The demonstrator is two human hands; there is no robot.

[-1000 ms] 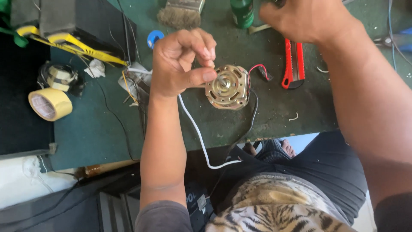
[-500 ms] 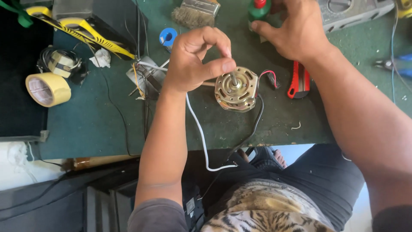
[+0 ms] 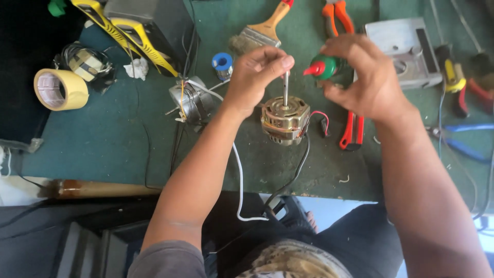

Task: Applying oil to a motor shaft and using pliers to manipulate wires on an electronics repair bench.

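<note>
Head view: left hand point(image 3: 254, 72) pinching motor point(image 3: 284, 121) shaft; right hand point(image 3: 368, 77) around green bottle point(image 3: 325, 67), near table edge point(image 3: 309, 194).

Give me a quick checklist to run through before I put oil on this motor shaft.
1. Shaft steadied: ok, left hand pinches its top.
2. Motor sitting upright on the green bench: ok.
3. Oil bottle in grip: ok, right hand holds it.
4. Red nozzle aimed at the shaft: ok, it points left toward it, not yet touching.
5. Nozzle open or capped: cannot tell.
6. Motor wires clear of the shaft: ok, they trail off the bench edge.
</note>
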